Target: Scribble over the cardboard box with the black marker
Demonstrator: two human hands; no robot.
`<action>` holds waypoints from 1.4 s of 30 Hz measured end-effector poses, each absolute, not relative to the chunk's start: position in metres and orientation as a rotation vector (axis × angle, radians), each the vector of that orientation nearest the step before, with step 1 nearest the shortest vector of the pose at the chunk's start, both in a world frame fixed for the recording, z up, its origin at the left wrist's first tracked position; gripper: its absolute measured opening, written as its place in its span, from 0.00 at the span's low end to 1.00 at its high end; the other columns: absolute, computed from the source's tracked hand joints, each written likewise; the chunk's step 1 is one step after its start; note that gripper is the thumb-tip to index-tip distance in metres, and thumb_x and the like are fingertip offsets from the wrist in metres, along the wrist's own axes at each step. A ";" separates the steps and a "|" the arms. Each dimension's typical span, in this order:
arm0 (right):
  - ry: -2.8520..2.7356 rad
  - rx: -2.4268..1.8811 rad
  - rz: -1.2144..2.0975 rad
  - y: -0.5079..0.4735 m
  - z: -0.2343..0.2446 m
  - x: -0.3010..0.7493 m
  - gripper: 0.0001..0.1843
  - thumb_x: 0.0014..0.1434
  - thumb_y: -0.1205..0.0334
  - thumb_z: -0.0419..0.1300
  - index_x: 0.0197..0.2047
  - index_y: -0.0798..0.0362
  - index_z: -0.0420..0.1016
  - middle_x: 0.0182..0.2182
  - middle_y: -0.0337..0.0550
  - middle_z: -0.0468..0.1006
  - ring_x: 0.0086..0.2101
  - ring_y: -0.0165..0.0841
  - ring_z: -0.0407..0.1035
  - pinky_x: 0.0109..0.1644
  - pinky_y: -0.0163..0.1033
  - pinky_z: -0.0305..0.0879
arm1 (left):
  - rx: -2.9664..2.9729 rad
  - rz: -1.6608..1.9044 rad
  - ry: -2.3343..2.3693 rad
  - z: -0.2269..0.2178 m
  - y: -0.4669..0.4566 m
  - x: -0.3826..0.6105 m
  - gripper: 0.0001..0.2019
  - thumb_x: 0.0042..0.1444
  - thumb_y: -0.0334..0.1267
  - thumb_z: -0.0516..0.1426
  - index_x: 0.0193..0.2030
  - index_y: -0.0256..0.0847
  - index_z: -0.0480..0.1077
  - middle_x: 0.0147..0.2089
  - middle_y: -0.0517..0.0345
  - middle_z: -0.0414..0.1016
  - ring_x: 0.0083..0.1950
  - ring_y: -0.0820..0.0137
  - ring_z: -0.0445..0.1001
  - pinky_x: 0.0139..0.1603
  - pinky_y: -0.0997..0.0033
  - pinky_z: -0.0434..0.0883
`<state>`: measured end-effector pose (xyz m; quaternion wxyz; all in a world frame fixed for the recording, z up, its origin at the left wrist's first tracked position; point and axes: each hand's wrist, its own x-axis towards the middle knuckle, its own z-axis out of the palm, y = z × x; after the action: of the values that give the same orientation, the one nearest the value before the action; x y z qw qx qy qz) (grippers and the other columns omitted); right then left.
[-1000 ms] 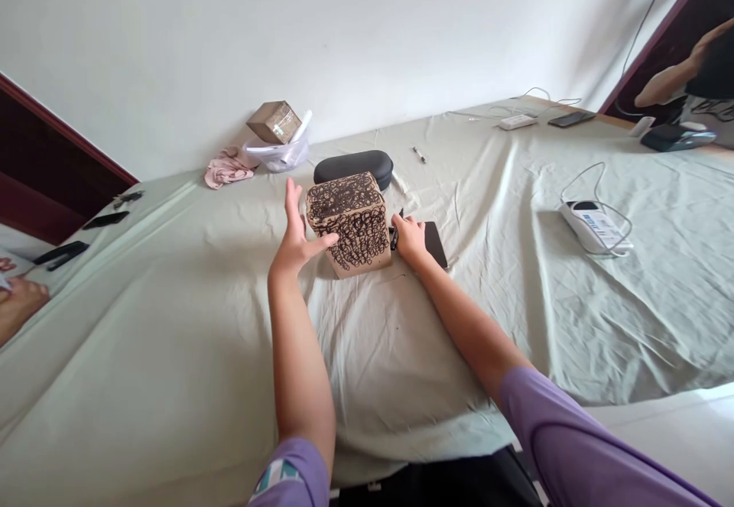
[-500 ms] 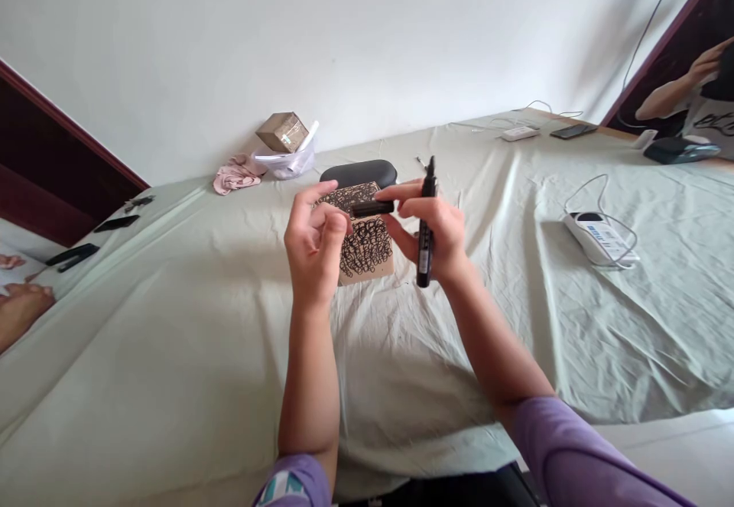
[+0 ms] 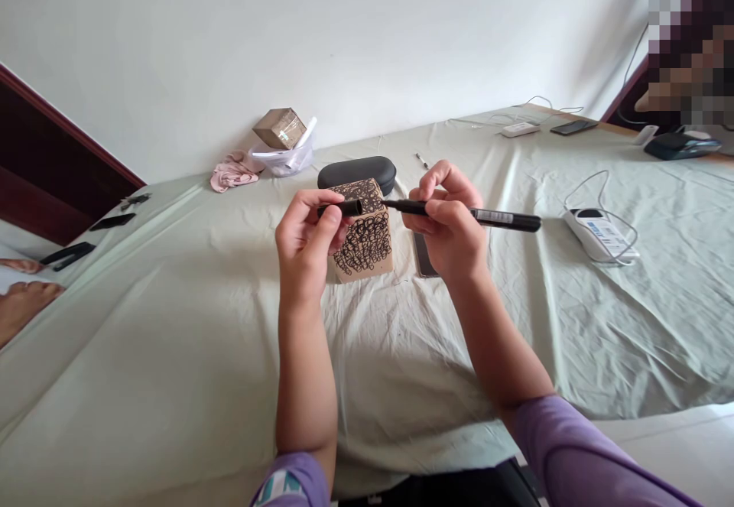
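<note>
My left hand (image 3: 310, 235) pinches a black marker cap (image 3: 349, 207), its open end facing right. Between the fingers and thumb of my right hand (image 3: 453, 224) lies a black marker (image 3: 505, 219), held level with its bare tip pointing left at the cap. A small gap separates tip and cap. Behind and below them a cardboard box (image 3: 367, 251) stands on the cloth, its top and front covered with black looped scribbles. A dark phone-like slab (image 3: 423, 255) is partly hidden by my right hand.
A black oval case (image 3: 358, 173) lies behind the box. Farther back are a plastic basket (image 3: 287, 161) with a small carton (image 3: 280, 128) and a pink cloth (image 3: 234, 172). On the right sits a white device with a cable (image 3: 599, 235). Another person's hand (image 3: 28, 304) shows at left.
The cap has passed from my right fingers into my left hand. The marker has turned from upright to level, tip leftward. The dark slab has come into view.
</note>
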<state>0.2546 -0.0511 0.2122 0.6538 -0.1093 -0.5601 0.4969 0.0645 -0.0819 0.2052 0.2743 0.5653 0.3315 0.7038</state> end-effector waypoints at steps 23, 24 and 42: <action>-1.356 -0.362 1.213 -0.015 0.195 0.248 0.19 0.62 0.46 0.75 0.39 0.47 0.73 0.24 0.32 0.70 0.23 0.26 0.62 0.24 0.33 0.54 | 1.870 1.579 1.099 0.189 -0.062 0.061 0.29 0.68 0.65 0.61 0.71 0.61 0.72 0.74 0.53 0.71 0.72 0.48 0.74 0.65 0.48 0.78; -1.314 -0.388 1.185 -0.008 0.193 0.253 0.18 0.63 0.47 0.75 0.39 0.47 0.72 0.23 0.30 0.68 0.22 0.25 0.58 0.24 0.33 0.50 | 1.900 1.582 1.153 0.187 -0.058 0.052 0.32 0.68 0.65 0.62 0.75 0.62 0.68 0.80 0.54 0.64 0.80 0.45 0.65 0.72 0.44 0.73; -1.524 -1.300 1.292 0.074 0.118 0.282 0.21 0.61 0.62 0.60 0.56 0.54 0.83 0.47 0.51 0.86 0.33 0.34 0.78 0.32 0.37 0.68 | 1.615 1.381 1.183 0.094 0.004 -0.015 0.74 0.44 0.60 0.78 0.87 0.59 0.33 0.85 0.41 0.58 0.85 0.44 0.60 0.85 0.38 0.56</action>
<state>0.2819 0.0738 0.1180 0.3698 -0.5068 -0.5941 0.5034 -0.0151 0.0044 0.0945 0.3473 0.6227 0.4561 0.5325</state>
